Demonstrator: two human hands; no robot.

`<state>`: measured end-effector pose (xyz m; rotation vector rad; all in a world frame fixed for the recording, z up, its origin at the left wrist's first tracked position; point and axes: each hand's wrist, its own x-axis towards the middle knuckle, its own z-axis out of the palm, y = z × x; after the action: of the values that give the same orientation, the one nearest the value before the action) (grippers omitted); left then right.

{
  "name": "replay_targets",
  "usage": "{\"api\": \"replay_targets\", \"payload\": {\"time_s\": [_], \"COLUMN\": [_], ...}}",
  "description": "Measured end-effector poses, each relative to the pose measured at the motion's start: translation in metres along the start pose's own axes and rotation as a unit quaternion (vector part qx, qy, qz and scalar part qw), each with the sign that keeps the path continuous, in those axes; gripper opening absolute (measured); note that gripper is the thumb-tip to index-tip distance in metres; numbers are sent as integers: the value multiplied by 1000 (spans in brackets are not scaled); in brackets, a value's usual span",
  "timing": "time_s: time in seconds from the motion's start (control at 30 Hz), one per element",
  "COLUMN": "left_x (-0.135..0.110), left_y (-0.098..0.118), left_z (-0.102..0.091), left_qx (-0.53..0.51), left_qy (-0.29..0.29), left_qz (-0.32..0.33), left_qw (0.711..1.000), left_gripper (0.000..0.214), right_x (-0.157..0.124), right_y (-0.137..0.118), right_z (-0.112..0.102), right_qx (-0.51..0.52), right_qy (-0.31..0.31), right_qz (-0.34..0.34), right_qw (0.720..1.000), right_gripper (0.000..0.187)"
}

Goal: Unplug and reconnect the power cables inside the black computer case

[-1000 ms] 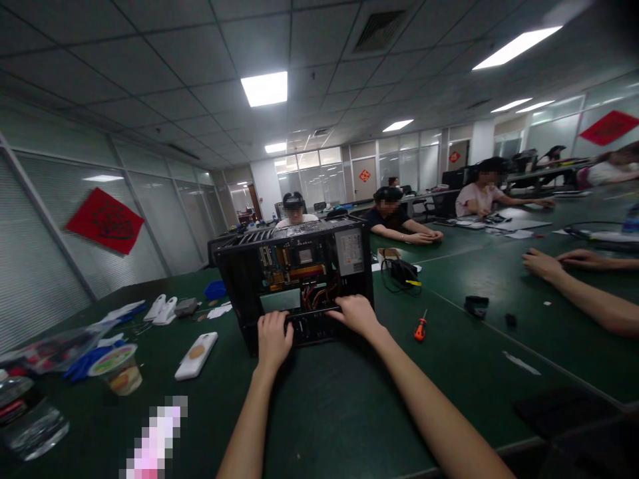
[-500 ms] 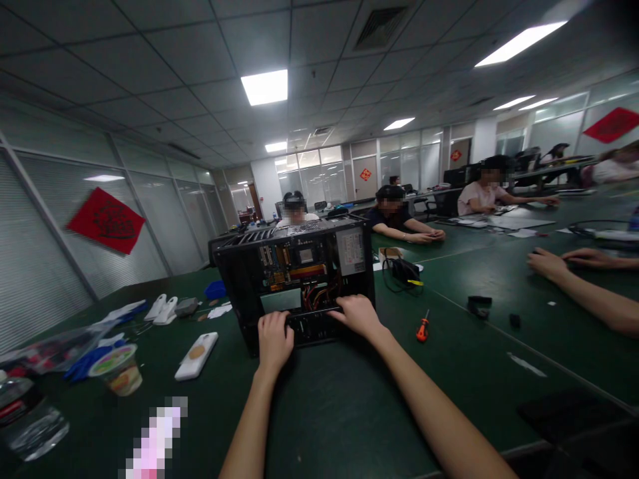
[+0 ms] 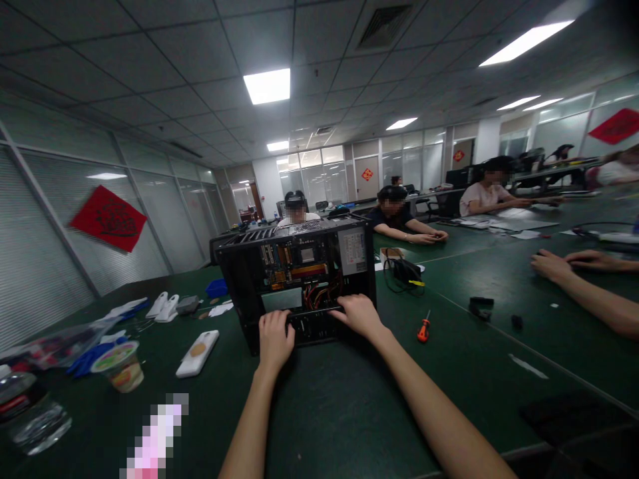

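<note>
A black computer case [image 3: 234, 293] stands on the green table [image 3: 319, 412] in front of me, its open side facing me. Inside it show a motherboard [image 3: 292, 259], a power supply with a white label [image 3: 352, 249] and a bundle of coloured cables [image 3: 319, 295]. My left hand [image 3: 275, 338] grips the case's lower front rail, with the fingers curled over it. Further right on the same rail, my right hand [image 3: 363, 317] has its fingers hooked over the edge and its thumb along it. The fingertips of both hands are partly hidden inside the case.
An orange screwdriver [image 3: 423, 330] and a black adapter with cable [image 3: 405, 271] lie right of the case. To the left are a white phone [image 3: 198, 354], a plastic cup [image 3: 124, 369] and a water bottle [image 3: 30, 412]. Another person's hands [image 3: 554, 266] rest at the right.
The view has shifted very slightly. Both hands stay on the case's rail, and the case has not visibly moved on the table.
</note>
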<state>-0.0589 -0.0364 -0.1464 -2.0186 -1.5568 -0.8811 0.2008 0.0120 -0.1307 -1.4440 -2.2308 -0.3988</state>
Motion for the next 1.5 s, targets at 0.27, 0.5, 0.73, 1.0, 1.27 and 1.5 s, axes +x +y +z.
{"api": "replay_targets", "payload": {"time_s": [0.27, 0.5, 0.73, 1.0, 1.27, 1.5], "left_x": [0, -1, -1, -4, -10, -13], "left_y": [0, 1, 1, 4, 6, 13], "left_z": [-1, -1, -3, -4, -1, 0], "left_qx": [1, -2, -5, -10, -2, 12], "left_qy": [-2, 0, -6, -7, -16, -9], "left_qz": [2, 3, 4, -11, -10, -30], "left_qw": [1000, 1000, 1000, 1000, 1000, 999], "left_gripper": [30, 31, 31, 35, 41, 43], "right_x": [0, -1, -1, -2, -9, -15], "right_y": [0, -1, 0, -2, -2, -2], "right_z": [0, -2, -1, -3, -3, -3], "right_qx": [2, 0, 0, -2, -1, -7], "right_qy": [-6, -11, -10, -22, -8, 10], "right_qz": [2, 1, 1, 8, -5, -1], "right_qw": [1000, 1000, 1000, 1000, 1000, 1000], "right_gripper": [38, 37, 37, 37, 29, 26]}}
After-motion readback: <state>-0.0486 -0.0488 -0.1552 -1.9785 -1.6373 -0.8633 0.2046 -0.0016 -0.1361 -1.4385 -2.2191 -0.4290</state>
